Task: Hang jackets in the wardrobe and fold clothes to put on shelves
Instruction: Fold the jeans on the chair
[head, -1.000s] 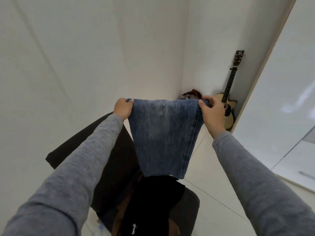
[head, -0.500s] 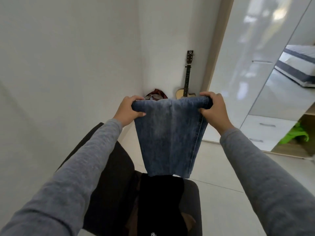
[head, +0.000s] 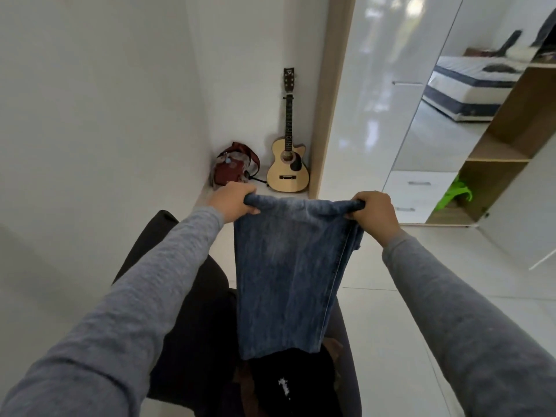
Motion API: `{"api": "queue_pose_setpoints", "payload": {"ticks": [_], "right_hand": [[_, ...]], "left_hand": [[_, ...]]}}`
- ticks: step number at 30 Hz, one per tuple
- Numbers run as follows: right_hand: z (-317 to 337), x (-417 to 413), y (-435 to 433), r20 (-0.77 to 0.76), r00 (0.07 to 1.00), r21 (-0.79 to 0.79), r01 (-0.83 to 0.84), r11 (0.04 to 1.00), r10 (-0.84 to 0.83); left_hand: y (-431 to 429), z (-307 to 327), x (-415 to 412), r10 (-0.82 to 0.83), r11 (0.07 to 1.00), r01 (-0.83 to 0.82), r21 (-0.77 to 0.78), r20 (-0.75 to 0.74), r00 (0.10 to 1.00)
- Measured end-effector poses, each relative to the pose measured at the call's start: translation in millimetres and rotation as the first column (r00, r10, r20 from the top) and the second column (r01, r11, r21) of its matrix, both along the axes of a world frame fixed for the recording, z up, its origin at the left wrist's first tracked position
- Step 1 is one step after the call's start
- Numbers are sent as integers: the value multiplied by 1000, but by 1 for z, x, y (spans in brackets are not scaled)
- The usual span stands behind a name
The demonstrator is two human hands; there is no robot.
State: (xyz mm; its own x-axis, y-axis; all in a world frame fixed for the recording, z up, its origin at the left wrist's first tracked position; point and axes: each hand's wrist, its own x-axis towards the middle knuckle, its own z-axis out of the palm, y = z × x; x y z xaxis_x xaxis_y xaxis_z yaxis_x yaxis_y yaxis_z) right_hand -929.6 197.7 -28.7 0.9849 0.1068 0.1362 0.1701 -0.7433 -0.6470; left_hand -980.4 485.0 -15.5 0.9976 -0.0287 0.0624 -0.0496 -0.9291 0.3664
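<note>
**Jeans held aloft before the wardrobe, gripped by both hands**

Head view. Blue jeans [head: 288, 281], folded lengthwise, are held up at the centre of the frame and hang toward 6 o'clock. The upper fold is gripped at its 9 o'clock end by the left hand [head: 233, 201], whose fingers are curled over the denim with the thumb beneath. The 3 o'clock end is gripped by the right hand [head: 374, 215], whose fingers are likewise closed round the bunched fold. Both forearms are covered by grey sleeves [head: 135, 296].

At 6 o'clock, below the hem, a black garment [head: 288, 383] bearing a small white mark is seen lying on a dark chair [head: 192, 326]. Whether the hem touches that garment cannot be told.

At 12 o'clock from the jeans, a guitar [head: 288, 164] is stood upright in the corner against the wall. A red bag [head: 234, 165] is set just beside it at its 9 o'clock.

The wardrobe [head: 361, 115], with glossy white doors, occupies the field from 1 to 3 o'clock. Open wooden shelves [head: 496, 159] are shown at 3 o'clock, and a green item [head: 454, 192] is placed in the lower compartment.
</note>
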Motion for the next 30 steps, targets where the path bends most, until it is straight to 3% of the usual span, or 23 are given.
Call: {"api": "queue_pose_setpoints", "payload": {"ticks": [3,8,16,21,25,28,30], "right_hand": [[-7,9,2,-7,999,34,42,999,-41],[-5,35,9,68,994,79,78,994,-84],[12,25,9,378,909,150,128,980,-177],[-43,-31,-5,519,834,162,118,980,-186],[-140,-111,-14,445,884,89,116,989,-144],[-213,-171,-19,226,973,-21,50,999,-43],[-252,-205,-23,40,999,-80,-10,997,13]], "left_hand": [[-3,-8,11,0,998,1,56,-24,1000],[-6,-20,25,52,995,-57,85,61,997],[-20,-3,22,94,986,-147,81,459,883],[-22,-63,-35,87,996,-85,-31,583,808],[-32,-171,-126,160,984,-106,-144,444,882],[-39,-248,-188,158,985,-136,-107,243,957],[-44,-287,-221,128,988,-125,-90,29,991]]}}
